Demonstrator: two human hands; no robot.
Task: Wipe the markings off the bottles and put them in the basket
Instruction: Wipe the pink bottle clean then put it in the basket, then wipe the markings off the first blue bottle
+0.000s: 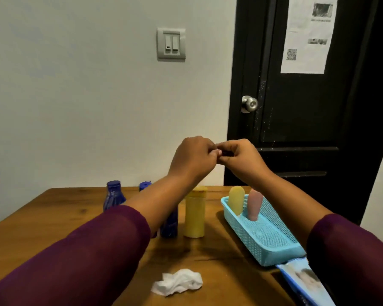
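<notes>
Maroon-sleeved and raised, left hand point(191, 161) and right hand point(241, 163) meet, both pinching a small dark object point(227, 153).

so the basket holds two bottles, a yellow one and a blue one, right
Not blue: in the head view the basket holds a yellow one and a pink one. The blue bottles stand outside it on the table.

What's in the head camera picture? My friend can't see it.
A left hand and right hand pinch one small dark thing together above a wooden table. Below stand blue bottles and a yellow bottle; a basket holds two more, and a crumpled tissue lies nearest.
</notes>
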